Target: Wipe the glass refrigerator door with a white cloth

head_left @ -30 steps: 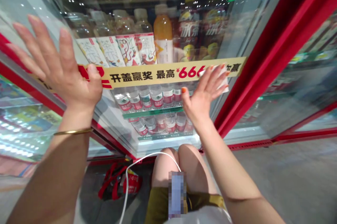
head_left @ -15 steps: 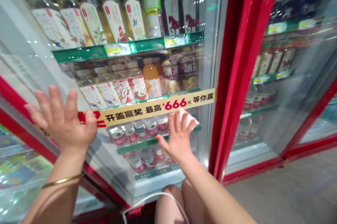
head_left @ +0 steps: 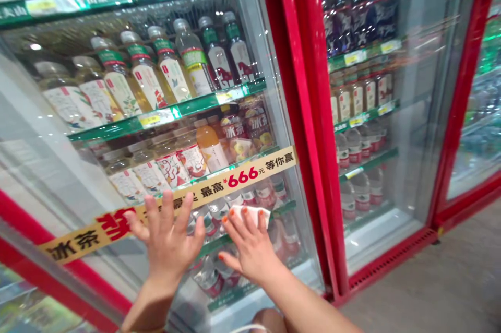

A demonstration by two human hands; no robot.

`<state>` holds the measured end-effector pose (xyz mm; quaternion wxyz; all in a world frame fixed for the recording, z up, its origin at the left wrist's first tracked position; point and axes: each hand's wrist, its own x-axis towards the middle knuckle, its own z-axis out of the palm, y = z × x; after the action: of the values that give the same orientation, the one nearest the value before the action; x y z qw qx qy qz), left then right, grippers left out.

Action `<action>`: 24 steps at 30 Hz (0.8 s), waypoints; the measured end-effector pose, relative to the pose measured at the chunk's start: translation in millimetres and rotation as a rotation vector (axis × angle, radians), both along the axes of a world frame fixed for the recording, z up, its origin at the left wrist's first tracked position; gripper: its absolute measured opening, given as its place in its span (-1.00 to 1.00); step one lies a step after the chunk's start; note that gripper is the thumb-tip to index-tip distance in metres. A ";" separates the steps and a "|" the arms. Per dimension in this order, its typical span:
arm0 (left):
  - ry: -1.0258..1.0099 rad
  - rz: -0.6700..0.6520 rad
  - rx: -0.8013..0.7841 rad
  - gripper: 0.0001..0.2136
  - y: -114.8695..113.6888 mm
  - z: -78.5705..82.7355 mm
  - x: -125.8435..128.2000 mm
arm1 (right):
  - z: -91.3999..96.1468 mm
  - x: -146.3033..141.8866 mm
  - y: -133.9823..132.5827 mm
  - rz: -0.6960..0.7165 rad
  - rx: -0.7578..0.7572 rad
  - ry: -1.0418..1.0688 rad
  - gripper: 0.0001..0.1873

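Note:
My left hand (head_left: 166,236) lies flat and spread on the glass door (head_left: 250,114) of a red drinks fridge, over the yellow banner sticker (head_left: 242,176). My right hand (head_left: 248,244) presses a white cloth (head_left: 256,213) flat against the same glass, just below the banner, with the fingers stretched out over it. Behind the glass stand rows of bottles (head_left: 156,72) on green shelves.
The red door frame (head_left: 305,129) runs down the middle. A second glass-door fridge (head_left: 371,114) with bottled drinks stands to the right. Grey floor (head_left: 450,281) lies at the lower right. Another glass door edge (head_left: 39,265) slants across the lower left.
The view has tilted up and turned right. Both hands have slid lower and closer together on the glass, and the cloth moved left with my right hand.

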<state>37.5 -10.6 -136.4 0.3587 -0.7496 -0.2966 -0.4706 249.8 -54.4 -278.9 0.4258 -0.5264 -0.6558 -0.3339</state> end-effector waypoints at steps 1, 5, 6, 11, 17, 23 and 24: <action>0.031 0.015 0.010 -0.06 1.3 -7.9 7.7 | -16.4 1.0 -3.1 0.028 0.019 -0.080 -0.18; 0.050 0.069 0.063 -0.11 10.7 -20.4 17.1 | -30.9 45.9 -6.0 -0.129 0.092 0.025 -0.18; 0.045 0.071 0.074 -0.12 11.6 -20.0 16.7 | -17.0 55.3 -3.4 -0.180 0.090 0.123 -0.12; 0.061 0.069 0.150 -0.16 5.4 -13.4 18.7 | 59.7 35.1 3.5 -0.170 0.082 0.240 -0.03; 0.086 0.077 0.179 -0.21 2.5 -11.4 22.0 | 25.7 40.6 -9.3 -0.034 0.142 -0.227 -0.17; 0.067 0.072 0.204 -0.22 2.0 -10.4 23.7 | 85.8 64.4 10.6 -0.284 0.108 0.251 -0.03; 0.070 0.069 0.204 -0.22 1.6 -10.0 24.1 | 91.3 54.3 11.9 -0.267 0.102 0.240 -0.03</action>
<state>61.6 -9.0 -146.4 0.4594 -0.7144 -0.2600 -0.4593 304.1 -42.4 -187.6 0.4789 -0.6226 -0.5068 -0.3552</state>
